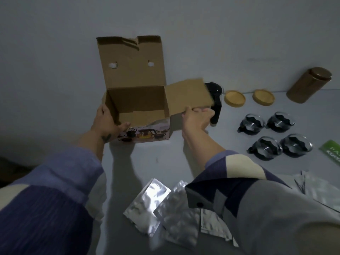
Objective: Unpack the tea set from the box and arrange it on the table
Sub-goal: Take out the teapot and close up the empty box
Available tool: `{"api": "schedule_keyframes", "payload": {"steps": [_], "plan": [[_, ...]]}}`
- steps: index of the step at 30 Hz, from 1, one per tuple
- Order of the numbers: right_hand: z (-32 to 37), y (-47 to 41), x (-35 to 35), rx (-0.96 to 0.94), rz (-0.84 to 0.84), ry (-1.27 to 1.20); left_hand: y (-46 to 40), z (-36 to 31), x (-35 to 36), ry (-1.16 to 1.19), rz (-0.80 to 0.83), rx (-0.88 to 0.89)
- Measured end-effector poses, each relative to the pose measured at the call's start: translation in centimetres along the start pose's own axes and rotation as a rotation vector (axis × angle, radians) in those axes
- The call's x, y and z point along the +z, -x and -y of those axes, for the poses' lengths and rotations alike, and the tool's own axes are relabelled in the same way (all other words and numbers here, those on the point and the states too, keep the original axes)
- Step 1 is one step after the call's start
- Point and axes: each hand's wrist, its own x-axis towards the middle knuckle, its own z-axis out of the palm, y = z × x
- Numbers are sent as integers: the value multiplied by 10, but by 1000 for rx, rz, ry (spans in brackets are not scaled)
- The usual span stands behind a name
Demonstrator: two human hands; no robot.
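An open cardboard box (136, 105) stands on the white table (150, 162), its lid upright against the wall and its inside looking empty. My left hand (106, 122) grips the box's left front corner. My right hand (197, 117) holds the edge of the right side flap (187, 96), which is folded outward. Behind that flap a black-handled glass teapot (216, 100) is partly hidden. To the right sit several glass cups with black holders (265, 133) and two round wooden coasters (235, 98).
A brown cylindrical canister (309, 85) stands at the back right by the wall. Silver foil packets (158, 205) lie near the front edge. A green packet (331, 153) and clear plastic wrapping (316, 184) lie at the right.
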Motion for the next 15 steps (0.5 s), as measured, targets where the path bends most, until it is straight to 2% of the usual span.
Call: {"api": "schedule_keyframes", "payload": {"steps": [3,6,9,12,15], "plan": [[4,12,4,-338,74,159,0,2,1,31,-12,20],[-4,26,9,-635,332,379,2,3,1,58,-28,63],[-17,24,13,-925,513,716,6,3,4,104,-77,134],[-22,17,13,-988,632,1033,10,14,9,165,-152,48],[-26,11,13,-973,688,1124,8,20,8,293,-185,-166]]}}
